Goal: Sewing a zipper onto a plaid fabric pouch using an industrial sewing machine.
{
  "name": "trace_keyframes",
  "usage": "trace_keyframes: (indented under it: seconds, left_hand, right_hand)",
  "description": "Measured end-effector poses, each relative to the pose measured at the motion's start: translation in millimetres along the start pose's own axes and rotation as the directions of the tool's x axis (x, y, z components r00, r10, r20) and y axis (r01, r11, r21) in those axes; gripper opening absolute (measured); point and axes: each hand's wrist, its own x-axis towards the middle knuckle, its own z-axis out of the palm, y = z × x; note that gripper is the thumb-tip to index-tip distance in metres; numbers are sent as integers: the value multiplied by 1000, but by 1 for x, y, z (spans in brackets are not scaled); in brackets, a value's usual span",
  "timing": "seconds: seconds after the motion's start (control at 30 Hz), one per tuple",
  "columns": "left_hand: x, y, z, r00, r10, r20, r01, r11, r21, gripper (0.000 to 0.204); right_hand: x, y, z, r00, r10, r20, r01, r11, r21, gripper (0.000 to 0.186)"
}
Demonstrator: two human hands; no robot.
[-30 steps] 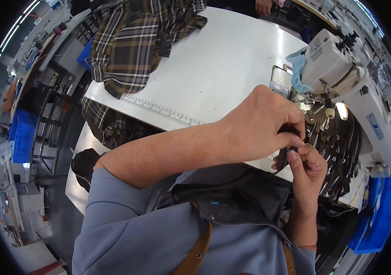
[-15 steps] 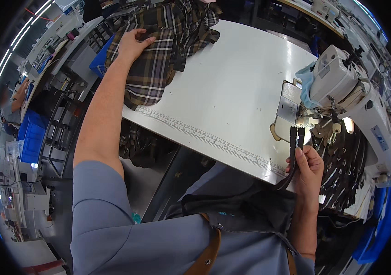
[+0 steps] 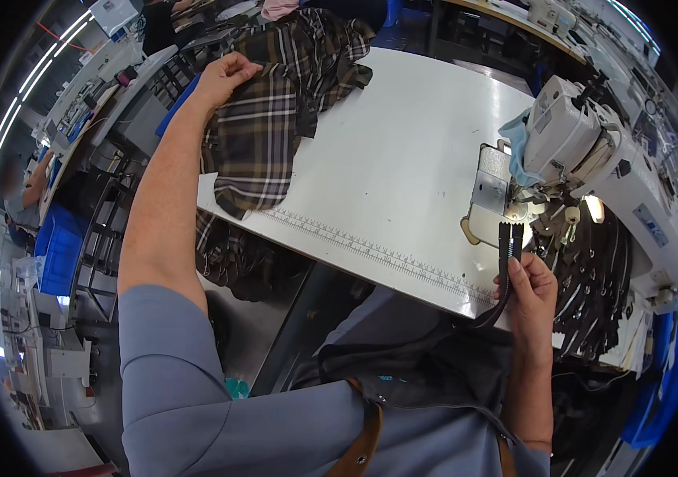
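At the far left of the table, my left hand (image 3: 227,78) pinches the upper left edge of a plaid fabric piece (image 3: 255,143) in brown, black and white. That piece belongs to a heap of plaid cloth, and its lower part lies near the table's front edge. My right hand (image 3: 533,290) grips a dark zipper (image 3: 506,274) between thumb and fingers. The zipper's top end stands up just in front of the lit needle area of a white sewing machine (image 3: 565,131); its tape trails down across my lap.
Many dark zippers (image 3: 593,274) hang in a bundle right of my right hand. A printed ruler (image 3: 371,246) runs along the front edge of the white table (image 3: 402,151). Blue bins (image 3: 60,246) stand left. More plaid cloth (image 3: 235,258) hangs below the table. Another person sits far left.
My left fingers have come together on the plaid fabric, which has shifted slightly and now shows a different fold. My right hand still holds the zipper in nearly the same place.
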Motion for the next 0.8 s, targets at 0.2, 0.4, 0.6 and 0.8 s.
trace_keyframes:
  seconds: [0.2,0.4,0.6,0.8]
  left_hand:
    - [-28,65,62,944,318,92,-330,927,176,16]
    - [-30,64,65,952,289,98,-264,625,735,17]
    - [-46,104,64,941,157,300,-261,901,346,17]
    - [-95,191,117,520,515,681,-521,823,-226,14]
  right_hand:
    - [3,0,-1,1000,28,11,-28,1000,6,19]
    - [-2,1,-1,1000,25,-1,-25,999,-31,18]
    - [1,-1,3,999,31,34,-28,996,-80,18]
    - [8,-8,4,998,64,16,-63,996,-61,18]
